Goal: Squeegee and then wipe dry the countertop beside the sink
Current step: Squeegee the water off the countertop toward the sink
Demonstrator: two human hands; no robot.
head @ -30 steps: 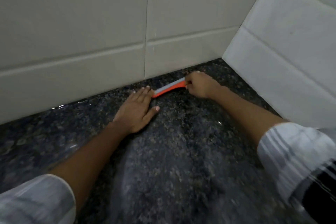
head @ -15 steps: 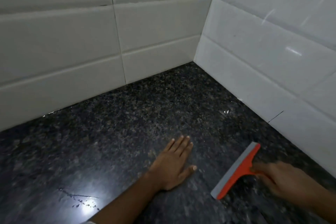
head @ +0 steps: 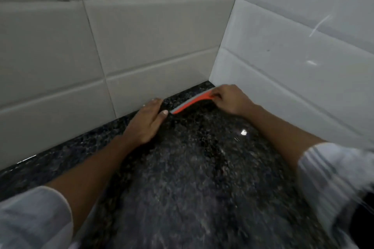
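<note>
An orange squeegee (head: 190, 103) with a grey rubber blade lies against the dark speckled granite countertop (head: 202, 168) at the far corner, along the foot of the back wall. My right hand (head: 230, 99) grips its handle, which the fingers hide. Just left of the blade's end, my left hand (head: 146, 122) rests flat on the countertop with fingers together, its fingertips touching the back wall and its thumb close to the blade tip. No cloth and no sink show in the head view.
Pale tiled walls meet in a corner: the back wall (head: 141, 46) and the right wall (head: 303, 56). A bright light reflection (head: 243, 132) glints on the wet stone. My striped sleeves fill the lower corners.
Half a second ago the squeegee was at the near right; my right hand has carried it back to the far corner. My left hand slid forward to the back wall.
</note>
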